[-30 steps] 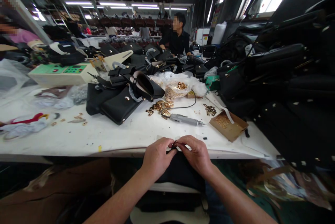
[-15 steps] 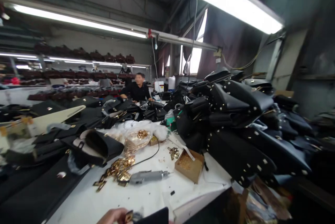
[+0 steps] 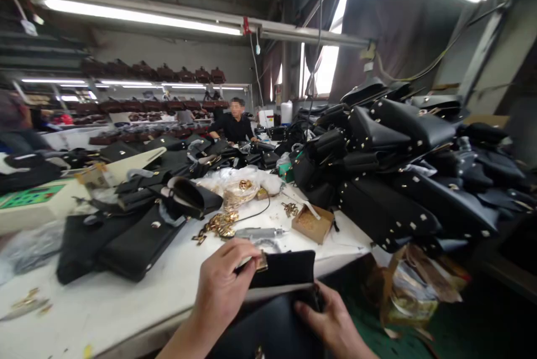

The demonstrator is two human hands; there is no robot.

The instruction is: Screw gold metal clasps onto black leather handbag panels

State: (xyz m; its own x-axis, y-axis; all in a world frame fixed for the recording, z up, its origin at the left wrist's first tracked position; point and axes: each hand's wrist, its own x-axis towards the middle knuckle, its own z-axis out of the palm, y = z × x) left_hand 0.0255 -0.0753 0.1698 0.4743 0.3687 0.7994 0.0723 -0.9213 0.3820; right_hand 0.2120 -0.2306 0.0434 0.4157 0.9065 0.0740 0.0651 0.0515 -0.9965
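Observation:
A black leather bag (image 3: 272, 322) is at the table's front edge, its flap (image 3: 289, 267) raised. My right hand (image 3: 333, 317) grips the bag's right side, thumb on the front and fingers behind. Pinched in my left hand (image 3: 224, 280) is a small gold metal fitting (image 3: 262, 261), at the left end of the flap; whether it is attached there I cannot tell. Just beyond, a grey electric screwdriver (image 3: 260, 233) lies on the white table. A pile of gold fittings (image 3: 220, 225) sits to its left, and an open cardboard box (image 3: 312, 225) of tiny brass-coloured pieces to its right.
Black bags (image 3: 121, 241) lie on the left of the table. A tall heap of black bags (image 3: 390, 191) rises on the right. A torn carton (image 3: 411, 292) stands on the green floor. Across the table sits a person (image 3: 235, 127) in dark clothes.
The view has tilted down and turned left. Both hands and the bag have come up into view; before, only one hand, a gold fitting and the flap's edge showed at the bottom.

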